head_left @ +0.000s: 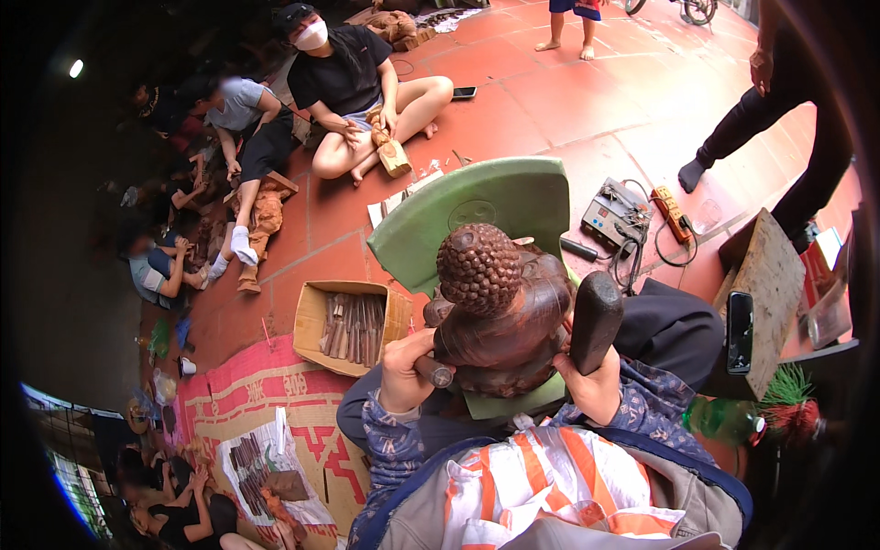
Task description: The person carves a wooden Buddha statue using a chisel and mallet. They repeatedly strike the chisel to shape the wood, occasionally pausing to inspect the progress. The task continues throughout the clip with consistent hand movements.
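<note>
A dark brown carved wooden Buddha statue (495,312) with a knobbed head stands upright in front of me, on a green plastic chair (477,197). At its left side my left hand (403,374) is closed round a wood chisel (434,371); the round end of its handle shows, while its blade is hidden. To the right of the statue my right hand (591,390) grips a dark club-shaped wooden mallet (596,316), its thick head pointing up and away from me. The mallet is apart from the chisel.
A cardboard box (396,316) of carving tools sits to the left. Beyond the chair at right lie a grey control box (616,213) with cables and an orange power strip (674,215). A phone (739,332) rests on a wooden board (779,293). Several people sit left, carvings beside them.
</note>
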